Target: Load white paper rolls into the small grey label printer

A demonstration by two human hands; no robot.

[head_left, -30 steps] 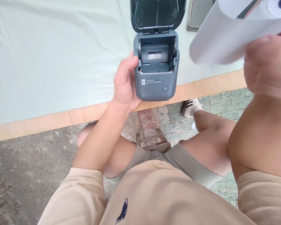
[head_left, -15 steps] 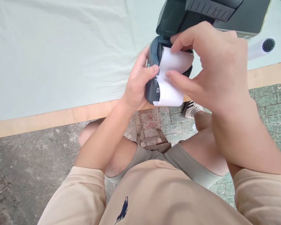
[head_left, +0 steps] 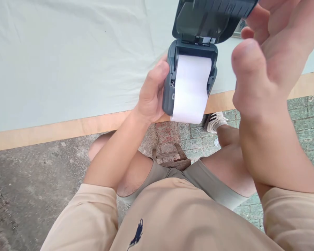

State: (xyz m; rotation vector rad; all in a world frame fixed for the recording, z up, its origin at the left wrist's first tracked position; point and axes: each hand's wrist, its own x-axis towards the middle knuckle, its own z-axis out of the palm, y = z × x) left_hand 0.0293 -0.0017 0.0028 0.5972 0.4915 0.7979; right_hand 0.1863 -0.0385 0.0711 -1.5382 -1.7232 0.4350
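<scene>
My left hand (head_left: 154, 93) grips the left side of a dark portable label printer (head_left: 169, 98), held over the table's front edge. Its hinged lid (head_left: 209, 19) stands raised at the far end. From the printer's compartment a strip of white paper (head_left: 190, 90) runs toward me and hangs over the near end. My right hand (head_left: 273, 62) is up at the lid's right edge, its thumb apart from the fingers. Some of its fingertips pass behind that edge, so whether they touch the lid I cannot tell.
A pale cloth (head_left: 68, 66) covers the table, which has a light wooden front edge (head_left: 54, 131). Part of another dark object (head_left: 237, 33) shows behind the lid. Below are my legs, a small wooden stool (head_left: 172, 160) and the paved floor (head_left: 306, 122).
My right hand has left the paper and moved up and right to the lid. The paper strip now lies flatter and fully in view. My left thumb has shifted off the paper's edge.
</scene>
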